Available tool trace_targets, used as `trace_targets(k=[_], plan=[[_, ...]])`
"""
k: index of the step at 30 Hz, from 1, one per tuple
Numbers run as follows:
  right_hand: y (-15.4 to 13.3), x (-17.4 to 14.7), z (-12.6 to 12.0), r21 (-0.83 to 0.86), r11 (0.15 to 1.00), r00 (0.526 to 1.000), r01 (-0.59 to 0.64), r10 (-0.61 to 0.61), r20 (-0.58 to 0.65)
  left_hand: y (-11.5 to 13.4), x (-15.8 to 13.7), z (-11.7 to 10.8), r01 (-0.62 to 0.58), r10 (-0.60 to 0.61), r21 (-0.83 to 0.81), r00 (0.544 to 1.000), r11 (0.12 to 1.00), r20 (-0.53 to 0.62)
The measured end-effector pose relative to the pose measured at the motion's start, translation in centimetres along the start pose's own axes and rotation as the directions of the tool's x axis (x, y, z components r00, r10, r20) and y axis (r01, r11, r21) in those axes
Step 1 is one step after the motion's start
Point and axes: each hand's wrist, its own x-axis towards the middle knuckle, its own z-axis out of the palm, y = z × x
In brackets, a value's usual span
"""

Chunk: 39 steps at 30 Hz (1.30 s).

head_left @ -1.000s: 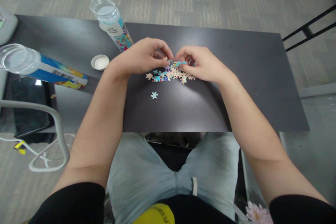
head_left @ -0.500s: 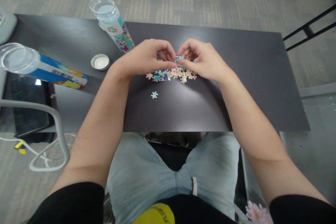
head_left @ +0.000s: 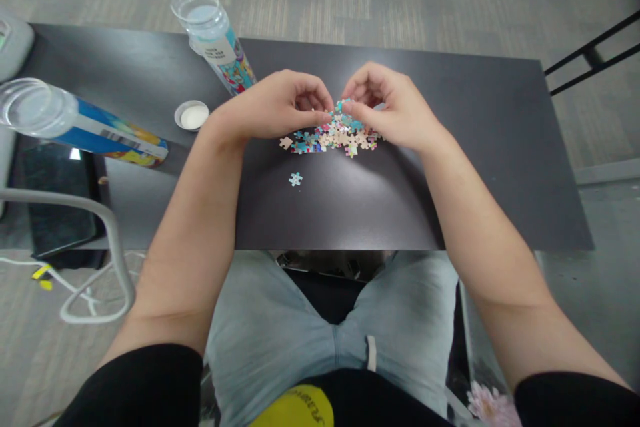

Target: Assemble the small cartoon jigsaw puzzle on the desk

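Note:
A pile of small jigsaw puzzle pieces, some with coloured prints and some plain beige, lies on the dark table. Over the pile's left side, my left hand has its thumb and fingertips drawn together. What sits between those fingertips, if anything, is too small to make out. My right hand pinches a light-blue puzzle piece between thumb and fingers, just above the pile. One pale blue puzzle piece lies apart, closer to my body. Both hands partly hide the back of the pile.
A clear plastic jar with a colourful label stands beyond my left forearm. Another jar with a blue label is farther left, near a white-lined round lid. A dark tablet and a grey curved tube occupy the left edge.
My right hand has lifted slightly and shifted away from my left, so the gap between the fingertips is wider. The view has moved a little.

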Motion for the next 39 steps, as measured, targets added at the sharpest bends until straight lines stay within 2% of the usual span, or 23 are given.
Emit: trace_targets(k=[3, 6, 10, 13, 18, 21, 28, 32, 39], plan=[[-0.1, -0.1, -0.3, -0.096, 0.995, 1.0, 0.022, -0.021, 0.019, -0.2, -0.3, -0.6, 0.029, -0.029, 0.041, 1.0, 0.999, -0.005], [-0.3, -0.1, -0.4, -0.18, 0.981, 0.996, 0.077, -0.069, 0.052, -0.3, -0.9, -1.4, 0.084, -0.09, 0.175, 0.995, 0.981, 0.029], [-0.5, -0.2, 0.0, -0.201, 0.975, 0.988, 0.099, -0.072, 0.133, -0.1, -1.8, -2.3, 0.143, -0.188, 0.409, 0.979, 0.901, 0.073], [-0.6, -0.3, 0.2, -0.221, 0.971, 0.986, 0.094, -0.06, 0.158, -0.1, -2.3, -2.4, 0.122, -0.173, 0.478, 0.983, 0.87, 0.063], [-0.4, -0.2, 0.2, -0.241, 0.96, 0.981, 0.143, -0.106, 0.161, -0.3, -2.4, -2.0, 0.072, -0.09, 0.377, 0.995, 0.923, 0.031], [-0.8, -0.2, 0.7, -0.247, 0.95, 0.969, 0.191, -0.143, 0.2, -0.4, -2.3, -1.5, 0.074, -0.084, 0.382, 0.996, 0.921, 0.011], [-1.9, -0.6, 2.2, -0.294, 0.939, 0.962, 0.177, -0.101, 0.255, -0.5, -2.7, -2.0, 0.106, -0.12, 0.369, 0.993, 0.923, 0.015], [-1.3, -0.5, 2.0, -0.277, 0.945, 0.97, 0.176, -0.117, 0.215, -0.2, -2.6, -2.2, 0.082, -0.074, 0.348, 0.997, 0.934, -0.035], [-0.5, -0.9, 0.3, -0.351, 0.927, 0.981, 0.134, -0.073, 0.18, -0.4, -1.8, -1.1, 0.047, -0.063, 0.325, 0.997, 0.944, 0.04]])
